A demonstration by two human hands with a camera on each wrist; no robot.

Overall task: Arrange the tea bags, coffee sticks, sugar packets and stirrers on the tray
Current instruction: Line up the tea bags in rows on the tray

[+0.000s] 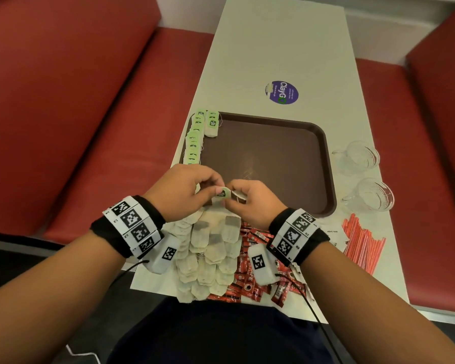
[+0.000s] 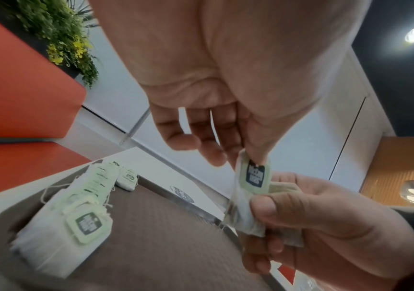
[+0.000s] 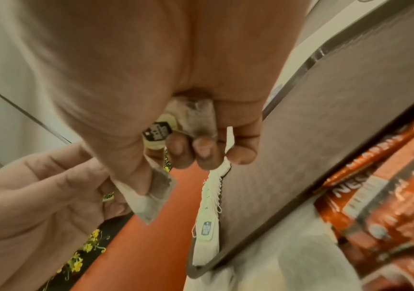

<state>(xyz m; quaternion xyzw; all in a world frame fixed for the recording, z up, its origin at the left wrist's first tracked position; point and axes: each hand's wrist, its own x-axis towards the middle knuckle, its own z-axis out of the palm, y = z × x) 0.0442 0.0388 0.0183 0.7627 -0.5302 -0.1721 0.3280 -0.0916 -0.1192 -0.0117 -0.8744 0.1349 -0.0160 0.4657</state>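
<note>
- The left hand (image 1: 180, 191) and right hand (image 1: 254, 199) are meeting over the near edge of the tray (image 1: 326, 164), both pinching one tea bag (image 2: 247, 198) with thumb and fingertips
- The right palm is hiding further bags
- A row of tea bags (image 1: 195, 140) is lining the tray's left edge
- Wrists are covering part of the loose tea bags (image 1: 210, 248) and coffee sticks (image 1: 250, 279) at the table's near edge

Both wrists cover part of the loose heap of pale paper tea bags (image 1: 208, 248) and the scattered red coffee sticks (image 1: 247, 279) on the surface. Print on the held tea bag's green paper tag (image 2: 254, 175) blurs beyond reading; the brown plastic tray (image 3: 338, 118) runs past the right wrist view's edge.
</note>
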